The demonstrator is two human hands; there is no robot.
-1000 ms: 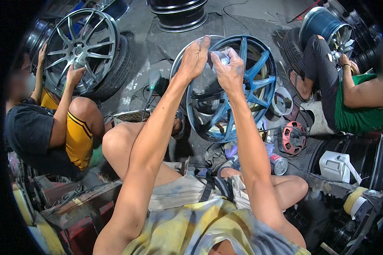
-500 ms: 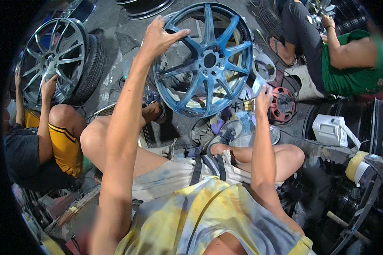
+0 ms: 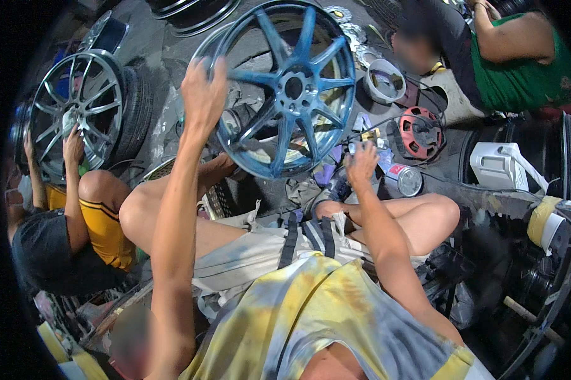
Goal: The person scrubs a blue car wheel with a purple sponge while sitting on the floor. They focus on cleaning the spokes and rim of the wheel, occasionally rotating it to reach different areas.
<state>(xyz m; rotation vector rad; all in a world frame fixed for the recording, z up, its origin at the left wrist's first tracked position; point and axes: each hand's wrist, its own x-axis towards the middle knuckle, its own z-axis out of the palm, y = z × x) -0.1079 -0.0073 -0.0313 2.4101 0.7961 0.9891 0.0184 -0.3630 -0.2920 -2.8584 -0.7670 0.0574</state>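
Note:
A blue-coated multi-spoke wheel rim [image 3: 292, 87] stands tilted before me, wet-looking and streaked. My left hand [image 3: 204, 92] is at its left edge, the fingers smeared by motion, so their grip is unclear. Below the rim's lower right, my right hand [image 3: 361, 163] has its fingers bent and somewhat apart, with nothing visible in them. It is over small pieces of paper or cloth, among them a purple scrap [image 3: 325, 173]. A metal can [image 3: 404, 180] lies to its right. Farther off is a pale plastic tub [image 3: 385, 82] with liquid in it.
At left a person handles a silver rim [image 3: 76, 114] beside a tyre [image 3: 138, 104]. A person in green [image 3: 520, 69] sits at right. A red slotted disc [image 3: 420, 133] with a black cord, a white plastic container [image 3: 497, 166] and large dark rims flank my right side.
My right hand has moved from the tub down and left to the scraps. The blue rim has shifted left and turned somewhat. My left hand stays by its edge. The view has tilted.

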